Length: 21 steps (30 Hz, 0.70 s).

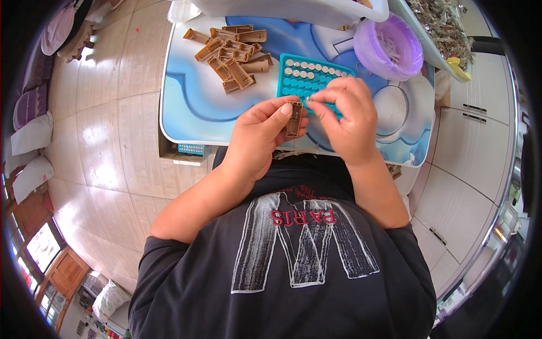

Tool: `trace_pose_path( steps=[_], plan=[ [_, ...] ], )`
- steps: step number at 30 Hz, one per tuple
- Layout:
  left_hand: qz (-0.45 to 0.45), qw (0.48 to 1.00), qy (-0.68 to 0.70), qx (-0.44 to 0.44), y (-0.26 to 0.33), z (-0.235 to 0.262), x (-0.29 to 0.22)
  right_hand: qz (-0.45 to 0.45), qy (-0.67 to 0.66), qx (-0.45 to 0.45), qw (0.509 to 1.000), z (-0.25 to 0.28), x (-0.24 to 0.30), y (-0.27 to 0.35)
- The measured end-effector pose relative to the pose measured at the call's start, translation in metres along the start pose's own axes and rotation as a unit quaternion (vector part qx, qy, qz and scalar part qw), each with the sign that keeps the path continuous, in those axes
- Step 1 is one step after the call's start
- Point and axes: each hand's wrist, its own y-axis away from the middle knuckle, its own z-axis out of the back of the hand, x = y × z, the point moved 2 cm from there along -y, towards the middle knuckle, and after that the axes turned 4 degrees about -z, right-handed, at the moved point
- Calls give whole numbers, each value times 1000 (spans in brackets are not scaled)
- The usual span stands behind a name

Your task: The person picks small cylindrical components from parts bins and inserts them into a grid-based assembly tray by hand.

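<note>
My left hand (258,131) grips a small brown plastic casing (293,121), long and hollow, between thumb and fingers near the table's front edge. Close beside it, my right hand (351,116) is closed in a pinch on a tiny silvery piece (308,99), too small to make out its exact kind. Under and behind the right hand lies a teal tray (280,85) with rows of round pockets. Round silver pieces (304,74) fill its far rows, while nearer pockets on the left show bare teal. The right hand hides part of the tray.
A loose pile of brown casings (234,55) lies at the table's left. At right stands a bowl lined with purple plastic (361,48), holding white pieces. A white bin (288,10) lines the back. Another teal tray (191,149) sits in a box below the table (192,127).
</note>
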Motion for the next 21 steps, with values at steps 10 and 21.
trace_pose_path(
  steps=[10,21],
  plan=[
    [-5,1000,14,0,-1,0,4,37,23,47,998,-1,11,8],
    [1,1000,5,-2,-1,-3,1,16,133,7,991,-16,-31,-10]
  ],
)
